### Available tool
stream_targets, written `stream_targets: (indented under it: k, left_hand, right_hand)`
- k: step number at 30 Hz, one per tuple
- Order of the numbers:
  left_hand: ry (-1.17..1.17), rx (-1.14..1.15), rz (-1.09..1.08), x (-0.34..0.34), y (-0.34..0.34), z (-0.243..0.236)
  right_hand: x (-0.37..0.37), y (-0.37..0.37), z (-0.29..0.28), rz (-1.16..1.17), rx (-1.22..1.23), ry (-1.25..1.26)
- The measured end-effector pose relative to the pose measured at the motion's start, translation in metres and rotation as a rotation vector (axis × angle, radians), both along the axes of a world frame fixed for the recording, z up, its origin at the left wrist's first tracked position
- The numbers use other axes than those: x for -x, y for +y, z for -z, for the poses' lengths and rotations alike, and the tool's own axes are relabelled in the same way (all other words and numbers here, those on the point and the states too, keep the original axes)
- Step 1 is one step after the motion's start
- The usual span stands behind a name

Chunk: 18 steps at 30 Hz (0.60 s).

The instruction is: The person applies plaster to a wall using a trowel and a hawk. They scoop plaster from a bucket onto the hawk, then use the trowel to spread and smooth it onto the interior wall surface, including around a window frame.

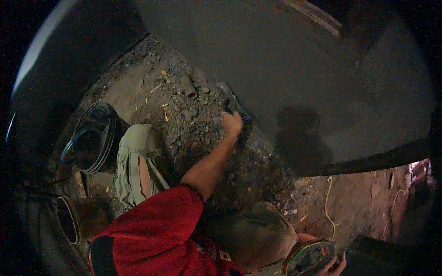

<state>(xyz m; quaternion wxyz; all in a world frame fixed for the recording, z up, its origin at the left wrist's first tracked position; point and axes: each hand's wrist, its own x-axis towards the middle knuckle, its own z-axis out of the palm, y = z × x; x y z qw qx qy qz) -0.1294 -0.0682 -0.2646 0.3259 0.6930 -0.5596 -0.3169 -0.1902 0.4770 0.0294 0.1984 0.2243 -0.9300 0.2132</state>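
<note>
My left arm, in a red sleeve, reaches forward to the foot of a grey wall [230,50]. My left hand [232,123] is closed there, just above the rubble-strewn ground [193,119]. Small dark and blue bits show beside its fingers, but what it grips is too dim to make out. At the lower right, the picture's edge cuts off my right hand [338,264]. Its bent fingers lie beside a dark rounded thing [308,257] with a green and yellow rim and an orange mark; whether they hold it is unclear.
Coiled dark tubing or wire [109,138] stands to the left, near my bent, trousered knee [138,138]. Behind it lies a rusty cylindrical container [87,218]. A short pipe-like piece [189,87] rests among the stones. A pale cord [328,202] trails over brown ground at right.
</note>
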Motion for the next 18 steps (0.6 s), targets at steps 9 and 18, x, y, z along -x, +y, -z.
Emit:
stream_targets:
  k: [9,18]
  left_hand:
    - [0.250,0.327,0.013,0.013,0.060,-0.142]
    - [0.717,0.384,0.227,-0.056,0.133,-0.263]
  right_hand:
    - [0.020,-0.071,0.009,-0.243,0.236,-0.099]
    - [-0.113,-0.298,-0.065,-1.025,0.025,0.183]
